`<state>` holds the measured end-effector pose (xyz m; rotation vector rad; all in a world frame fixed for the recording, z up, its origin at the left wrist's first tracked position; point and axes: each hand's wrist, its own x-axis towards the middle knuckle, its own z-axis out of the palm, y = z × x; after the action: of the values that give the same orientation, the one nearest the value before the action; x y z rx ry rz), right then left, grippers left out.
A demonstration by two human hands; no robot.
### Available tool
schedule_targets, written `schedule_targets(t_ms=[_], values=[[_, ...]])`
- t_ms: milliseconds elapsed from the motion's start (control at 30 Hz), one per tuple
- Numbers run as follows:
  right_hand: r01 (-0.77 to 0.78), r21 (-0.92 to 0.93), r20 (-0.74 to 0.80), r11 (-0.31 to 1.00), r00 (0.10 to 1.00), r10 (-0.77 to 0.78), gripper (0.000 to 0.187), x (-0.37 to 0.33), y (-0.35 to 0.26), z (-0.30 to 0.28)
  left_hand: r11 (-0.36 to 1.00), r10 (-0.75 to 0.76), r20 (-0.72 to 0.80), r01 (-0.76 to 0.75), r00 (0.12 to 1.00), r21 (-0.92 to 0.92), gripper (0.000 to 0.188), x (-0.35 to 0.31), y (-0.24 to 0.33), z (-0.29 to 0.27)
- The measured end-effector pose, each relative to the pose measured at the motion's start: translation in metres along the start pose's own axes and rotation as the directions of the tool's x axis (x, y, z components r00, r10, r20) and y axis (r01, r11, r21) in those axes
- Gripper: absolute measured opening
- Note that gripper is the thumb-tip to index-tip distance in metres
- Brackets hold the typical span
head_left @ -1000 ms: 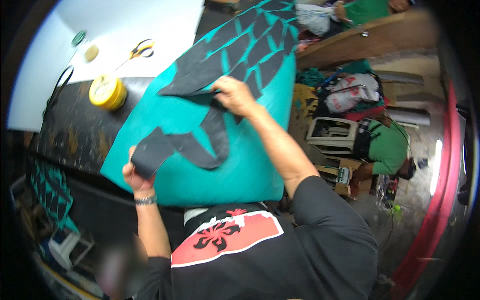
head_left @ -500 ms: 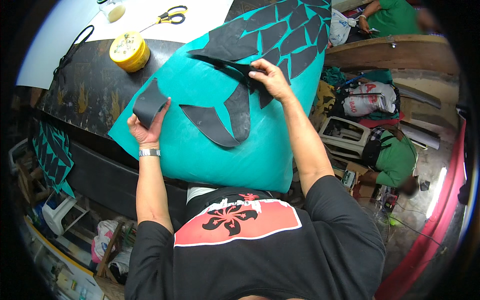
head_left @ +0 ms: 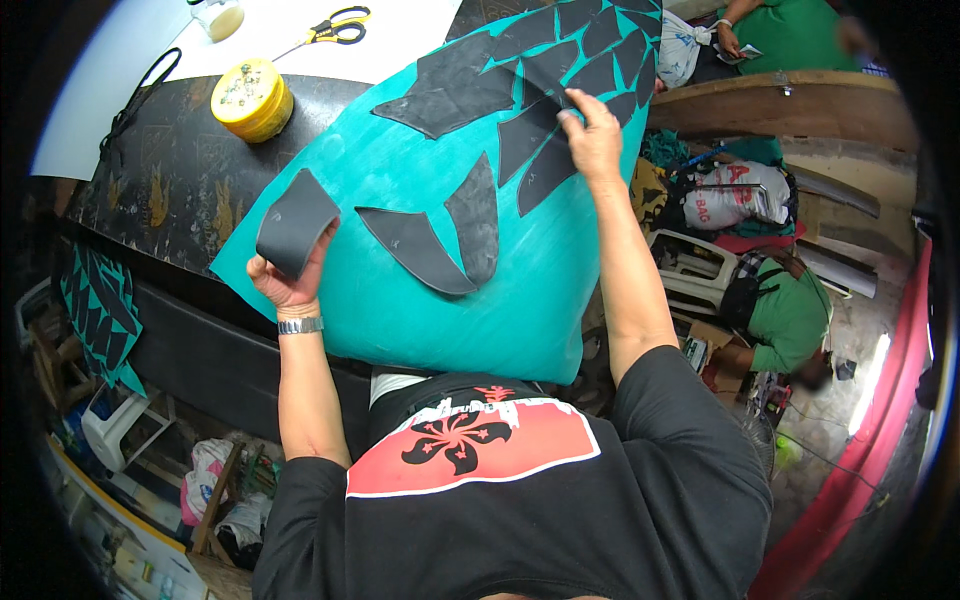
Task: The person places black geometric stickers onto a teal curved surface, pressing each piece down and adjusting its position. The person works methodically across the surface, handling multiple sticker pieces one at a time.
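cluttered workshop floor shows at right, beside a dark worktable (head_left: 170,190) at upper left bearing a round yellow tin (head_left: 252,97) and yellow-handled scissors (head_left: 335,27). at centre lies a teal sheet (head_left: 430,300) patterned with dark grey rubber shapes (head_left: 470,90). left hand (head_left: 290,275) grips a curled grey rubber strip (head_left: 293,220) at centre left; right hand (head_left: 592,135), fingers bent, presses a shape near the sheet's top.

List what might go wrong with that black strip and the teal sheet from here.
1. The left hand holds the black strip curled at one end; it may crease or land crooked on the teal sheet.
2. The right hand presses only the far end, so the middle may shift.
3. The sheet overhangs the table's near edge and could sag.
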<state>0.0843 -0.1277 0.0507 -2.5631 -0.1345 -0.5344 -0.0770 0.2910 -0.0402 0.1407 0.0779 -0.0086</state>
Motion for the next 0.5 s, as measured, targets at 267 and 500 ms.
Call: schedule_targets(t_ms=[267,500], values=[[0.367,0.091,0.44,0.926,0.82,-0.368,0.077,0.026,-0.065,0.072,0.945,-0.274,0.148,0.238,0.95,0.223,0.034,0.008,-0.001,0.002],[0.649,-0.091,0.694,0.755,0.585,-0.42,0.07,0.056,-0.088,0.119,0.973,-0.113,-0.119,0.134,0.987,0.189,0.024,-0.002,0.002,0.0]])
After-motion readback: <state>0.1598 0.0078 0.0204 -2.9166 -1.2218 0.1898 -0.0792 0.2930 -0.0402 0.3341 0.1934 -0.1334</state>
